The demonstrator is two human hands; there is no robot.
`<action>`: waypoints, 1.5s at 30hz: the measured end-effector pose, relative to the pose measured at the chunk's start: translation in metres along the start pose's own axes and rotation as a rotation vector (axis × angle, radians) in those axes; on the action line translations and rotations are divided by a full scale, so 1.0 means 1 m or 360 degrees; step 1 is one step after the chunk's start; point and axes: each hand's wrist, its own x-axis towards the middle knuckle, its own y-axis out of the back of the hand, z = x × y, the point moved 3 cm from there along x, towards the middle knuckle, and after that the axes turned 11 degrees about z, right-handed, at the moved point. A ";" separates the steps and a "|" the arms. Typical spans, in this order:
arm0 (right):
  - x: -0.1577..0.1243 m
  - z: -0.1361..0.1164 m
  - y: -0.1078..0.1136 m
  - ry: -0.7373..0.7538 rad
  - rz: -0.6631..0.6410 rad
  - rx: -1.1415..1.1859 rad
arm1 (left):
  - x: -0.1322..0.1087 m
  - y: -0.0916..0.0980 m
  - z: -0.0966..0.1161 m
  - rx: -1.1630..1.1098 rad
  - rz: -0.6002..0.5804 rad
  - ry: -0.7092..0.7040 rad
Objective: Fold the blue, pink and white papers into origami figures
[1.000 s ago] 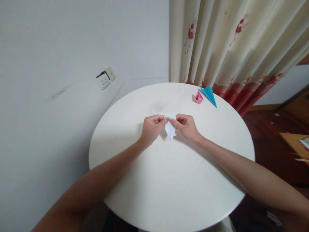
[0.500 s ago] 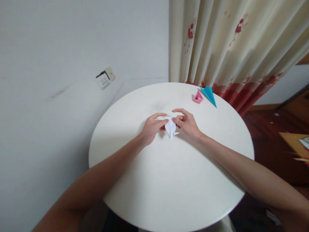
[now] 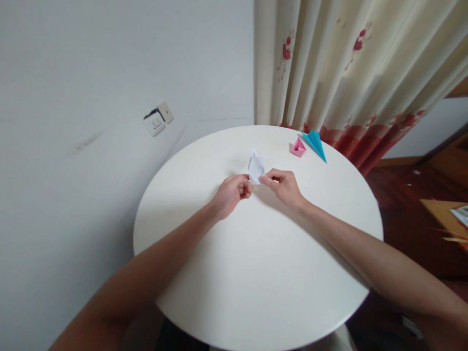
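Observation:
A small white folded paper [image 3: 256, 165] stands raised above the table, its pointed end up and away from me. My right hand [image 3: 286, 186] pinches its lower right edge between thumb and forefinger. Close by on the other side, my left hand [image 3: 231, 194] has its fingers curled in, and they lie right beside the paper's lower left corner. Whether a fingertip touches the paper there, I cannot tell. Nothing shows inside the left hand's curled fingers.
On the round white table [image 3: 256, 273], a pink folded paper piece [image 3: 299, 147] and a blue paper plane [image 3: 315, 144] lie at the back right. A curtain [image 3: 329, 73] hangs behind them. The wall at left has a socket [image 3: 154, 124].
The white folded paper has turned over, its point now facing away instead of toward me. My left hand has let go of its upper edge and curled in; the right still pinches it.

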 end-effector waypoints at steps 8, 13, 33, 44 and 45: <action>-0.005 -0.002 -0.004 -0.0132 -0.0056 0.0027 | -0.004 0.000 0.005 0.0581 0.0180 -0.0568; -0.008 -0.003 -0.008 -0.0161 0.0036 0.0219 | -0.001 0.000 0.000 0.0405 0.0258 -0.0522; -0.009 -0.014 -0.003 0.0012 -0.0073 0.0375 | 0.002 0.004 -0.002 0.0059 0.0162 -0.0561; -0.007 -0.007 -0.007 0.0108 -0.0021 0.0343 | -0.004 -0.001 0.006 0.0279 0.0328 -0.0804; -0.007 -0.007 -0.007 0.0138 -0.0008 0.0347 | -0.004 -0.001 0.006 0.0255 0.0331 -0.0835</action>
